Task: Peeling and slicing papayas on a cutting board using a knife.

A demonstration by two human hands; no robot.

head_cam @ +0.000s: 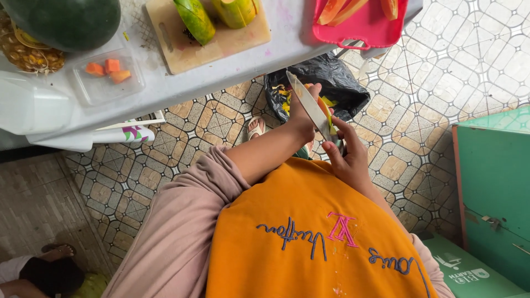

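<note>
A: Papaya slice (324, 106), orange flesh with a yellow-green rind, was held just over the black bag (337, 83). Mostly hidden by the hands.

B: Which hand had it?

A: Left hand (302, 113), fingers curled shut around it. Right hand (348, 157) was closed on the handle of a knife (312, 107), its pale blade laid against the slice, tip pointing toward the bag.

B: And the bag?

A: Open on the floor, yellow peelings inside. White table (187, 83) just above it carried a wooden cutting board (221, 41) with green-skinned papaya halves (196, 19). Pink tray (364, 25) of orange slices sat right of the board; a clear tub (107, 80) with orange cubes sat left of it, below a dark green melon (66, 19).

B: Floor?

A: Patterned tan and white tile (430, 94). Green cabinet (494, 187) stood well right of the bag.
</note>
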